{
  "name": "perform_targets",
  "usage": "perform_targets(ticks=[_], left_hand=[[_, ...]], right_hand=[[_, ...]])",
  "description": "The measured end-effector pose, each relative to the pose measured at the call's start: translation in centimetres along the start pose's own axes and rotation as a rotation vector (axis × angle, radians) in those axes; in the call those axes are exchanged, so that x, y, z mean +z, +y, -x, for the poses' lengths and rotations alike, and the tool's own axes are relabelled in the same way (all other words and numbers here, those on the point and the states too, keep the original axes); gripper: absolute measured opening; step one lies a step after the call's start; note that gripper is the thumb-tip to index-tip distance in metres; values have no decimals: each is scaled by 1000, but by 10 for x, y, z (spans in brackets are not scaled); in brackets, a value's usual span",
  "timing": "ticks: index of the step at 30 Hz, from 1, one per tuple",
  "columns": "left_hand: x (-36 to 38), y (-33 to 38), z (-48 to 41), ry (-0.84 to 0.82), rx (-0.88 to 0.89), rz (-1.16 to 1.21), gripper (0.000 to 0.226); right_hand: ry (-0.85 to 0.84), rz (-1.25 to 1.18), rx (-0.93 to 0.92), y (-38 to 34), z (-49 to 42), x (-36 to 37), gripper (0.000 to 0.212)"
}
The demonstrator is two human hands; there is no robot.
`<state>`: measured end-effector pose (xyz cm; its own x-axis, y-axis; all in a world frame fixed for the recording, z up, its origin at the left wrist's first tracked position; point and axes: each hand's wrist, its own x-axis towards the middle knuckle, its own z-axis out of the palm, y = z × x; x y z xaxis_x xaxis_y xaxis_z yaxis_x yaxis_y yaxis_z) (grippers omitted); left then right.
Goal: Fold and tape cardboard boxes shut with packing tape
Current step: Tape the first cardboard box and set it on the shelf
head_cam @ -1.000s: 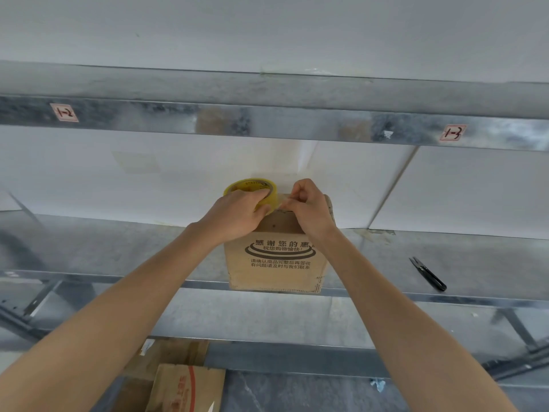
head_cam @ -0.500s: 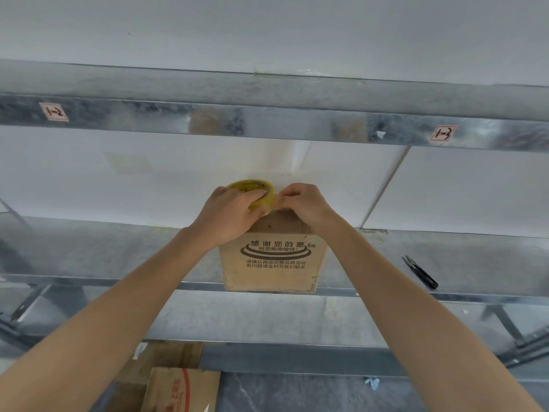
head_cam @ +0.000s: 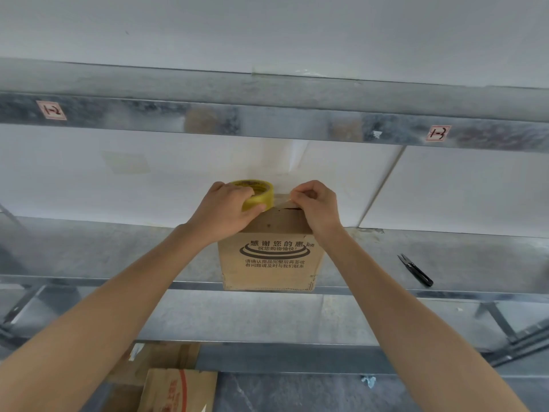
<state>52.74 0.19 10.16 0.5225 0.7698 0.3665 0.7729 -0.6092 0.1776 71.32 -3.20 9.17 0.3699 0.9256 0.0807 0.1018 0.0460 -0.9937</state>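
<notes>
Head view shows your left hand (head_cam: 225, 212) wrapped around the yellow tape roll (head_cam: 256, 194) and your right hand (head_cam: 318, 206) pinching the free end of the clear strip (head_cam: 282, 199), which is stretched between them just above the cardboard box (head_cam: 270, 260). The box stands at the front edge of the metal shelf (head_cam: 118, 251), with a dark gap showing at its top flaps. If you let the strip slacken, it may stick to itself. If you lay it off the seam, the gap won't be sealed. Press too hard and the box could tip off the edge. The snips (head_cam: 416, 270) lie well apart to your right.
</notes>
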Motion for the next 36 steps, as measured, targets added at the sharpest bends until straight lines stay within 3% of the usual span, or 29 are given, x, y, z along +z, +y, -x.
perform_targets(ticks=[7, 10, 17, 23, 28, 36], left_hand=[[1, 2, -5, -92, 1, -46, 45], [-3, -3, 1, -125, 12, -28, 43], [-18, 1, -2, -36, 26, 101, 22], [-29, 6, -16, -38, -48, 9, 33], [-41, 4, -21, -21, -67, -206, 46], [-47, 3, -15, 43, -218, 422, 41]], right_hand=[[14, 195, -105, 6, 2, -13, 20], [32, 149, -67, 10, 0, -16, 23], [75, 57, -14, 12, -3, -17, 19], [140, 18, -1, 11, 1, -16, 21], [196, 44, -24, 9, 4, -15, 19], [296, -50, 62, 8, 0, -22, 18]])
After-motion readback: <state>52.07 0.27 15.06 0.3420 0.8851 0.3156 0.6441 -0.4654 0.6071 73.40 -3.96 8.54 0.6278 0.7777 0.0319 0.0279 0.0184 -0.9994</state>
